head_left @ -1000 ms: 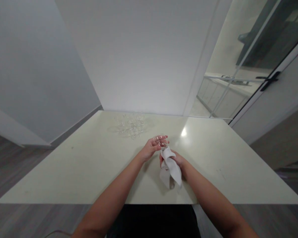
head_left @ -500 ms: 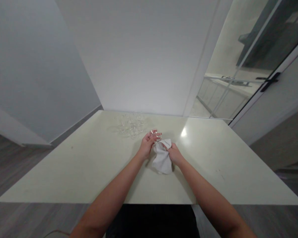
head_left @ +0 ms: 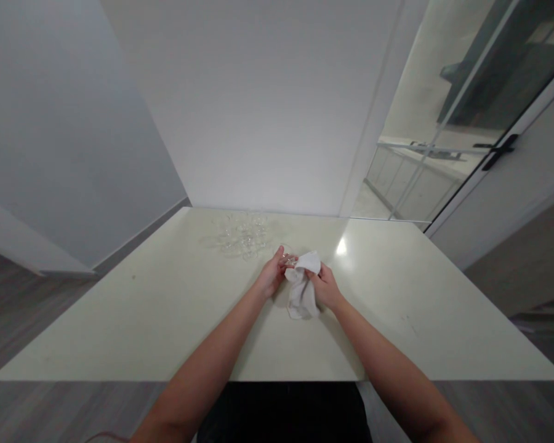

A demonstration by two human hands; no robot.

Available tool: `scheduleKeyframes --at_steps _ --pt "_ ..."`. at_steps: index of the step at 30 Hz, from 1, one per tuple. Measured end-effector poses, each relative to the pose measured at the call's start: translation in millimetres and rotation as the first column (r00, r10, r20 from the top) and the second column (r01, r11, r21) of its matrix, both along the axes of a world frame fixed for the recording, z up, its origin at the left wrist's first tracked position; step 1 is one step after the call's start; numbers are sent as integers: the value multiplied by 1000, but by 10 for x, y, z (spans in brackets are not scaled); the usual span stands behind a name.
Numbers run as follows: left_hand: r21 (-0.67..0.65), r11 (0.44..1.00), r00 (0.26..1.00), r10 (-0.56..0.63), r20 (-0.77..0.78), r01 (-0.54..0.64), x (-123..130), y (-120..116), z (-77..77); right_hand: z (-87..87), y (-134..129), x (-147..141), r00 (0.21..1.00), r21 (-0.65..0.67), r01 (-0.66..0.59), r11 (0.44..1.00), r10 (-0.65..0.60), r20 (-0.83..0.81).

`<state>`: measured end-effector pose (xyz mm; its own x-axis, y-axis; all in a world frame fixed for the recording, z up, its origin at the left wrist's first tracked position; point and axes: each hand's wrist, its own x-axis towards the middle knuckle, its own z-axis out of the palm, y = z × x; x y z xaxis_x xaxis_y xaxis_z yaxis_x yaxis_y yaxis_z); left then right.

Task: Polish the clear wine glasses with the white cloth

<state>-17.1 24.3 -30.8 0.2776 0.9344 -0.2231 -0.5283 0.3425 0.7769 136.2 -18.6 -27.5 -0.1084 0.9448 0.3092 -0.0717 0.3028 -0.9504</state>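
Observation:
Near the middle of the pale table, my left hand [head_left: 272, 273] is closed round a clear glass [head_left: 287, 259], whose outline is hard to make out. Just right of it, my right hand [head_left: 324, 284] grips a white cloth [head_left: 303, 289]. The upper part of the cloth touches the glass, and the rest hangs down between my hands. Several clear glasses [head_left: 245, 234] stand in a group beyond my left hand, toward the back edge.
The pale table [head_left: 143, 320] reaches a white wall panel [head_left: 258, 123] at its back. A glass-paned door with a black handle [head_left: 501, 152] is at the right. A small dark spot marks the tabletop's left part.
The glass has turned in my left hand, and its fingers have shifted round it. The cloth's top has moved slightly up, its lower part now more bunched.

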Motion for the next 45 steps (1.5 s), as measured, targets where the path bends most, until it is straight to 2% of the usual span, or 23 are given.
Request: scheduleKeyframes --at_steps 3,10,13,16,19,23,27,32,34,40,45 --pt "0 999 999 35 -5 -35 -3 16 -5 -2 15 2 999 -6 42 999 -42 1" --pt "-3 998 998 60 -6 -60 18 -9 -13 13 -29 -24 998 8 12 1000 -12 61" --pt "2 999 999 53 10 -53 20 -20 -11 -30 -14 -25 1000 -71 -17 997 18 15" --pt "36 996 996 75 39 -76 7 -21 3 -47 13 -13 996 -141 62 988 -70 -50" --pt "94 986 989 133 69 -139 -3 -28 22 -28 27 8 987 -155 146 977 -155 -52" --pt "159 967 977 180 114 -196 3 -48 41 -26 16 20 995 -141 73 987 -82 -59" --pt "196 968 984 139 108 -158 9 -55 37 -67 15 15 997 -124 -8 992 -1 -71" --pt "189 975 990 98 98 -115 33 -57 -1 -81 67 40 978 -173 157 972 -178 -112" --pt "194 973 989 109 102 -127 51 -60 -11 -79 86 44 968 -188 181 965 -209 -139" --pt "204 945 963 230 143 -256 53 -62 12 -135 86 -26 977 -158 85 984 -113 -178" --pt "175 960 970 197 140 -220 40 -57 12 -131 58 -11 990 -125 60 990 -75 -123"
